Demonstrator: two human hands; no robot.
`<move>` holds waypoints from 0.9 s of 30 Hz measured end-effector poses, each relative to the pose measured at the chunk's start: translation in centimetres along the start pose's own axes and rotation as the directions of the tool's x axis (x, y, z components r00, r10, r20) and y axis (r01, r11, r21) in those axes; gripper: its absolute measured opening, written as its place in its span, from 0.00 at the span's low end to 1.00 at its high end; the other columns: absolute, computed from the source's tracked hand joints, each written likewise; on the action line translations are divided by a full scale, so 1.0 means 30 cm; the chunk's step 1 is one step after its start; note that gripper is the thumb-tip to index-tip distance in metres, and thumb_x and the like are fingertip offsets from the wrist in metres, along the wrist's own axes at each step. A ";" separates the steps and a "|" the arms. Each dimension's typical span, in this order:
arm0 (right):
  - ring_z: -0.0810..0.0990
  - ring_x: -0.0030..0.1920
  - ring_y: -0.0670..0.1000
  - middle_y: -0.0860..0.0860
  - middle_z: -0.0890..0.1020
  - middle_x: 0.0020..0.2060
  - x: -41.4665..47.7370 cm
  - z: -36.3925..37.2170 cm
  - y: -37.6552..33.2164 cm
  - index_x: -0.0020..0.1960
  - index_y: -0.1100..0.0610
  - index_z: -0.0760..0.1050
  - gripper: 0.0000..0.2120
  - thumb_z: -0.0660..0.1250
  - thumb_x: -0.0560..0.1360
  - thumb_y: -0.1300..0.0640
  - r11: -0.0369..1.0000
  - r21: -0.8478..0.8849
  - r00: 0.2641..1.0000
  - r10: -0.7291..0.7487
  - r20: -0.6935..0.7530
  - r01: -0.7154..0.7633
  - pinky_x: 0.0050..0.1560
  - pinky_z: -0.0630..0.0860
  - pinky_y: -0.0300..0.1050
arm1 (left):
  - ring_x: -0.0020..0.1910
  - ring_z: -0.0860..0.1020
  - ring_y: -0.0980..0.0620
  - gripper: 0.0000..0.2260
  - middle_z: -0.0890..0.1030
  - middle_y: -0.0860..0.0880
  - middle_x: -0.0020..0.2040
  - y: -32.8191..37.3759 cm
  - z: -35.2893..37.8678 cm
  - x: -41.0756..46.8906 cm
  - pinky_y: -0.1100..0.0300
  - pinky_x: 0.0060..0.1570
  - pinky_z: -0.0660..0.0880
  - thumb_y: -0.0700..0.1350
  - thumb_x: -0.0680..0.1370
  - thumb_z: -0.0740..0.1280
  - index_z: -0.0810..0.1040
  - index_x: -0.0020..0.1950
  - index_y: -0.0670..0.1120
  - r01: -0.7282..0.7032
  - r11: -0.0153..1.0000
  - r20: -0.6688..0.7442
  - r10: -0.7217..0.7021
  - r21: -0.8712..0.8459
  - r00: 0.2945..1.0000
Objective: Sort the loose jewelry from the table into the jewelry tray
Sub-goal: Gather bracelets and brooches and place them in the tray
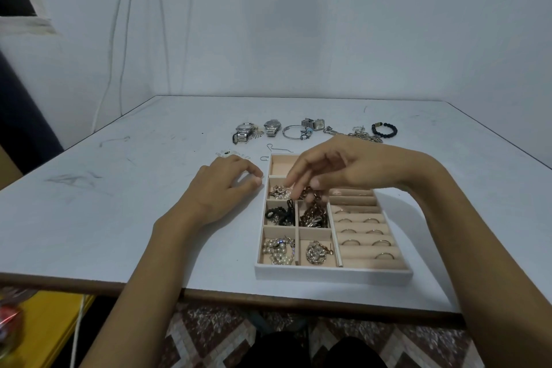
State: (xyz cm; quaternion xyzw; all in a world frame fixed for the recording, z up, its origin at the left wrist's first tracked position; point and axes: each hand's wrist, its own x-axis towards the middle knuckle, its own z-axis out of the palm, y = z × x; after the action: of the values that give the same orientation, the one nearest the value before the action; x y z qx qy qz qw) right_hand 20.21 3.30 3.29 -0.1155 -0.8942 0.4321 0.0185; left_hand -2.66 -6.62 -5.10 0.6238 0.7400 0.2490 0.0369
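The jewelry tray point(328, 273), white with beige compartments, lies near the table's front edge. My right hand point(352, 167) hovers over its upper middle and pinches a dark bronze chain point(313, 212), which hangs down into a middle compartment. My left hand point(221, 188) rests on the table beside the tray's left wall, fingers loosely curled, holding nothing. Loose pieces lie in a row behind the tray: two steel watches point(246, 131), a bangle point(294, 131), a square watch point(316, 124), a silver chain point(361, 136) and a black bead bracelet point(384, 130).
Wire earring hooks point(273, 147) and a small earring card point(230, 154) lie just behind my left hand. Tray compartments hold pearls point(277, 249), black hair ties point(279, 215), and several rings point(370, 231) in the roll slots. A yellow stand point(44, 329) sits below the table's left.
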 end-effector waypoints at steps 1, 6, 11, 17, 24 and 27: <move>0.82 0.53 0.60 0.57 0.85 0.50 -0.001 0.000 -0.001 0.59 0.61 0.78 0.16 0.60 0.77 0.74 1.000 -0.022 1.000 -0.008 0.007 0.008 0.54 0.78 0.54 | 0.56 0.72 0.54 0.25 0.76 0.56 0.55 -0.001 0.000 -0.001 0.47 0.59 0.69 0.66 0.70 0.49 0.77 0.55 0.57 -0.001 1.000 0.001 0.001 0.001 1.000; 0.83 0.52 0.57 0.55 0.85 0.50 -0.001 0.000 -0.006 0.58 0.59 0.79 0.18 0.62 0.76 0.75 0.999 -0.054 0.999 0.000 0.033 0.002 0.59 0.77 0.57 | 0.58 0.71 0.54 0.22 0.75 0.56 0.57 0.006 -0.001 -0.002 0.48 0.61 0.67 0.64 0.72 0.51 0.76 0.56 0.57 0.014 1.000 0.024 -0.014 0.020 1.000; 0.82 0.44 0.50 0.56 0.84 0.48 -0.001 -0.005 -0.004 0.57 0.58 0.80 0.18 0.70 0.71 0.73 0.998 -0.047 1.000 0.028 -0.009 -0.028 0.50 0.80 0.46 | 0.68 0.67 0.54 0.23 0.71 0.54 0.68 0.007 0.012 -0.003 0.50 0.67 0.63 0.62 0.76 0.50 0.73 0.64 0.54 -0.011 0.999 0.055 0.008 0.050 0.998; 0.82 0.37 0.41 0.56 0.86 0.43 -0.004 0.003 -0.013 0.55 0.59 0.80 0.16 0.74 0.69 0.69 0.997 -0.067 0.999 0.043 0.018 -0.042 0.41 0.75 0.32 | 0.76 0.54 0.56 0.25 0.57 0.53 0.77 0.018 0.016 -0.008 0.49 0.75 0.49 0.60 0.81 0.50 0.61 0.76 0.51 0.058 0.995 0.151 -0.070 0.083 0.986; 0.83 0.44 0.45 0.55 0.86 0.45 0.001 0.003 -0.006 0.56 0.60 0.80 0.14 0.69 0.73 0.71 0.995 -0.094 0.998 0.044 0.048 -0.040 0.49 0.78 0.40 | 0.77 0.46 0.57 0.25 0.48 0.53 0.79 0.036 0.017 -0.016 0.53 0.76 0.42 0.56 0.82 0.47 0.52 0.78 0.50 0.075 0.979 0.213 -0.115 0.188 0.970; 0.83 0.40 0.44 0.56 0.85 0.44 0.001 0.006 -0.007 0.54 0.60 0.81 0.14 0.73 0.70 0.71 0.996 -0.074 0.997 0.055 0.054 -0.051 0.45 0.78 0.37 | 0.77 0.46 0.58 0.25 0.48 0.54 0.79 0.039 0.016 -0.017 0.53 0.76 0.42 0.56 0.82 0.47 0.51 0.78 0.51 0.076 0.977 0.219 -0.120 0.198 0.968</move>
State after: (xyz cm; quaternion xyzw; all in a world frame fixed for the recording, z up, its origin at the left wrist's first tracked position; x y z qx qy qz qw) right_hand 20.11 3.06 3.34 -0.1276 -0.9061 0.4027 -0.0224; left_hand -1.31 -6.82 -5.16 0.6114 0.7810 0.1021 0.0754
